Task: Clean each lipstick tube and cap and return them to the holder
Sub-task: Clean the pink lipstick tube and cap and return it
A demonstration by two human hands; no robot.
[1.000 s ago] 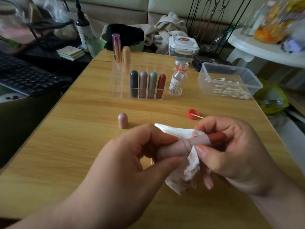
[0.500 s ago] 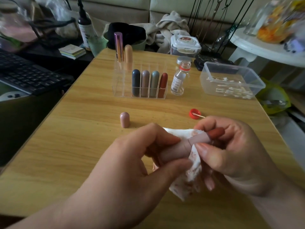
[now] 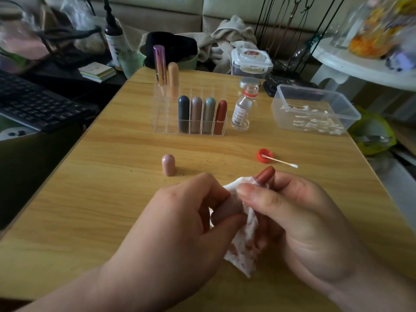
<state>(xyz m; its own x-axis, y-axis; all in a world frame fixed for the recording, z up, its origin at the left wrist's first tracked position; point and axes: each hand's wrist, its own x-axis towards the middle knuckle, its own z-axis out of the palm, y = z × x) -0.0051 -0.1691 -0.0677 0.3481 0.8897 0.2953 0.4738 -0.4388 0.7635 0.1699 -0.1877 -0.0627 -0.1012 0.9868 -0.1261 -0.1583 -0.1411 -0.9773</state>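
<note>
Now, left hand [image 3: 180, 224] gripping lipstick tube [image 3: 227, 207]

a light wooden table [image 3: 94, 199] with a plain grain fills most of the view. behind its far edge runs a beige cushioned sofa back [image 3: 180, 12], and a crumpled beige cloth [image 3: 234, 34] lies against it. thin black metal rods of a stand [image 3: 283, 30] rise in front of the sofa toward the right. to the left is a lower dark desk [image 3: 94, 91] with a black keyboard [image 3: 38, 104] on it. at the far right stands a white round side table [image 3: 351, 66]. the light is soft and dim, brighter toward the right, and the far corners are blurred.
</note>
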